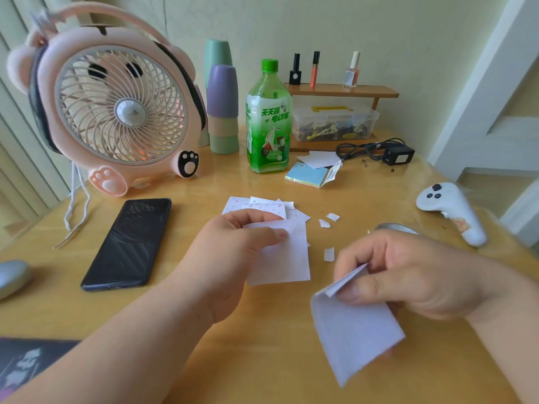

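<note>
Thumb and forefinger of the right hand (414, 272) pinch a folded white slip of paper (355, 330) by its top fold, over the near right part of the pale wooden table (262, 360). The slip hangs tilted, its free end pointing toward the near edge. Just beyond, around the middle of the table, the left hand (230, 249) grips a flat white rectangular sheet of paper (280, 263) at its top left corner, thumb on top and fingers curled behind. Whether this sheet rests on the wood or sits slightly above it cannot be told. The two papers are apart, with a small torn white scrap (329, 254) lying between them.

Right behind the left hand lies a loose pile of white paper pieces with tiny red prints (256, 205). A black smartphone (128, 243) lies face up toward the left edge, and a white handheld controller (449, 208) lies at the right edge.

Farther back stands a green plastic tea bottle (268, 121), with a pad of pastel sticky notes (306, 174) just to its right. At the far left corner stands a pink bear-shaped desk fan (116, 103), with a stack of pastel cups (223, 109) between fan and bottle. A clear plastic storage box (332, 123) sits under a small wooden shelf (341, 91) along the far edge
</note>
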The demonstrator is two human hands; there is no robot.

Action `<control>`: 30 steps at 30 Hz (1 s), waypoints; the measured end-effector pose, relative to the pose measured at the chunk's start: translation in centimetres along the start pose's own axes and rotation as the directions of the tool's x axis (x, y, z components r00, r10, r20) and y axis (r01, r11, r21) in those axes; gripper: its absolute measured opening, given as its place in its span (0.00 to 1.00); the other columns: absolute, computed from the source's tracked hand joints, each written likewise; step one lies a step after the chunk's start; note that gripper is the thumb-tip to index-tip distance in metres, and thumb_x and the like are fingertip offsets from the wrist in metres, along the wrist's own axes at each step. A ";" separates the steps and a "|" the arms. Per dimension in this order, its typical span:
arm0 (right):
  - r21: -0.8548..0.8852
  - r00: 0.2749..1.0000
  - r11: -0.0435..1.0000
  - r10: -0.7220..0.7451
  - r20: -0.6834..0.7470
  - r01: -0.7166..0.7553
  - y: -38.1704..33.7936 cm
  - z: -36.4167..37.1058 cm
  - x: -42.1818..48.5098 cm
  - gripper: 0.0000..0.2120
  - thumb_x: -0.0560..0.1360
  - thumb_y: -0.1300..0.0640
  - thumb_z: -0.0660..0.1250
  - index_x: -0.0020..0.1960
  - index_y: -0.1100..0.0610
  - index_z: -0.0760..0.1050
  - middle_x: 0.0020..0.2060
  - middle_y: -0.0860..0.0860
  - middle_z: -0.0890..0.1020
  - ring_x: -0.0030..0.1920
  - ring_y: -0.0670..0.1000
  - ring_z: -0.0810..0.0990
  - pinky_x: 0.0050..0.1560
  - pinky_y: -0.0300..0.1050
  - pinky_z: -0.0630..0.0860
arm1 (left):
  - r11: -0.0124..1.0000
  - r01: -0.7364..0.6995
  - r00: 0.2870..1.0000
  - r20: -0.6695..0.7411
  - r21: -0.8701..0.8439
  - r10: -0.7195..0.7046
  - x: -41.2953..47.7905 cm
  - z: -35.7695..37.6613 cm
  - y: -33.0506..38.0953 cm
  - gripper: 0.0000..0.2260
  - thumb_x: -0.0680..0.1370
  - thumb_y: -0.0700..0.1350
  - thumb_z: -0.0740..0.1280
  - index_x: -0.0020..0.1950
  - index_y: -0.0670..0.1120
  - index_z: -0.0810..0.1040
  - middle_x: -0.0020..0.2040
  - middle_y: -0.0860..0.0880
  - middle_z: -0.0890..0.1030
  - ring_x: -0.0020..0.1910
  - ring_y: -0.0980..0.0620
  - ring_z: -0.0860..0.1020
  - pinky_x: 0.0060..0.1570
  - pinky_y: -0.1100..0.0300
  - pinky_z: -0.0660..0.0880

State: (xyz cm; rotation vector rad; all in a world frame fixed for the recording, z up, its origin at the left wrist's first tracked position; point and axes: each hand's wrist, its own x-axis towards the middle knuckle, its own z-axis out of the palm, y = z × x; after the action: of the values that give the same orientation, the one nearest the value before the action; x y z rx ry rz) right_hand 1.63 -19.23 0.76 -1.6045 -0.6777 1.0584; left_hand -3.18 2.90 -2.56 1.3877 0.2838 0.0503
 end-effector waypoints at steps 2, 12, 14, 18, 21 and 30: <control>-0.035 1.000 0.999 -0.014 -0.011 0.014 0.1 0.0 0.1 0.10 0.73 0.46 0.76 0.41 0.52 0.83 0.33 0.52 0.83 0.32 0.51 0.82 0.32 0.41 0.77 | 1.000 0.009 1.000 0.004 -0.008 -0.009 0.1 -0.1 0.0 0.06 0.64 0.43 0.75 0.40 0.48 0.86 0.47 0.39 0.86 0.44 0.43 0.80 0.50 0.49 0.72; 0.033 0.936 0.977 -0.194 -0.294 0.213 -0.1 -0.3 0.5 0.08 0.66 0.65 0.70 0.40 0.58 0.87 0.34 0.58 0.85 0.32 0.51 0.84 0.32 0.39 0.78 | 0.997 0.062 0.998 -0.023 -0.042 -0.063 -0.1 0.1 0.0 0.11 0.66 0.38 0.78 0.41 0.53 0.82 0.49 0.40 0.85 0.43 0.41 0.81 0.47 0.47 0.70; 0.043 0.942 0.975 -0.198 -0.271 0.217 -0.2 -0.7 0.2 0.06 0.65 0.66 0.71 0.38 0.59 0.86 0.32 0.59 0.84 0.29 0.52 0.83 0.29 0.40 0.77 | 0.995 0.087 0.996 -0.031 -0.053 -0.089 0.0 0.0 0.0 0.10 0.71 0.37 0.77 0.42 0.52 0.82 0.50 0.40 0.85 0.45 0.42 0.81 0.49 0.47 0.69; 0.001 0.963 0.976 -0.214 -0.163 0.217 0.5 -1.6 -0.1 0.10 0.60 0.58 0.79 0.39 0.60 0.84 0.34 0.61 0.80 0.30 0.52 0.80 0.31 0.41 0.75 | 0.994 0.089 0.996 -0.017 -0.056 -0.090 -0.2 0.1 0.2 0.04 0.75 0.37 0.74 0.45 0.45 0.81 0.53 0.36 0.85 0.46 0.44 0.81 0.51 0.49 0.72; -0.046 0.965 0.974 -0.225 -0.135 0.221 0.6 -2.3 -0.3 0.07 0.61 0.57 0.73 0.37 0.60 0.80 0.36 0.61 0.79 0.32 0.53 0.76 0.33 0.43 0.73 | 0.998 0.060 0.998 -0.002 -0.030 -0.060 -0.2 0.0 0.3 0.06 0.77 0.38 0.72 0.41 0.45 0.79 0.42 0.42 0.83 0.41 0.48 0.80 0.45 0.53 0.73; -0.034 0.836 0.953 -0.280 -0.472 0.300 -0.3 -3.5 -1.3 0.09 0.61 0.67 0.58 0.24 0.57 0.65 0.43 0.63 0.84 0.42 0.60 0.83 0.32 0.39 0.77 | 0.984 0.077 0.997 0.002 -0.161 -0.078 -0.5 0.3 0.1 0.09 0.78 0.34 0.71 0.52 0.44 0.73 0.54 0.36 0.83 0.42 0.41 0.83 0.32 0.53 0.80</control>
State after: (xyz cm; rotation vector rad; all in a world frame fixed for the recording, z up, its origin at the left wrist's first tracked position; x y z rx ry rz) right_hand 4.16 -21.80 1.68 -1.5801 -0.5357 0.4248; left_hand -3.54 2.58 -2.34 1.2149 0.3305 0.0118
